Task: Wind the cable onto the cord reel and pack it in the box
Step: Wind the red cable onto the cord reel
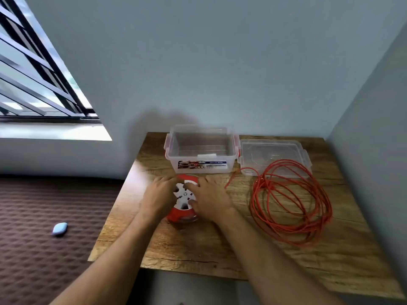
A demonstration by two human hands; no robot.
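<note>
Both forearms reach in from near edge, converging on cord reel at centre of wooden table. Left hand cups reel's left side, fingers curled over red rim. Right hand grips right side, thumb on white face. Orange cable lies in loose coil right of reel, partly on clear lid. Open box stands just beyond reel, by wall.
</note>
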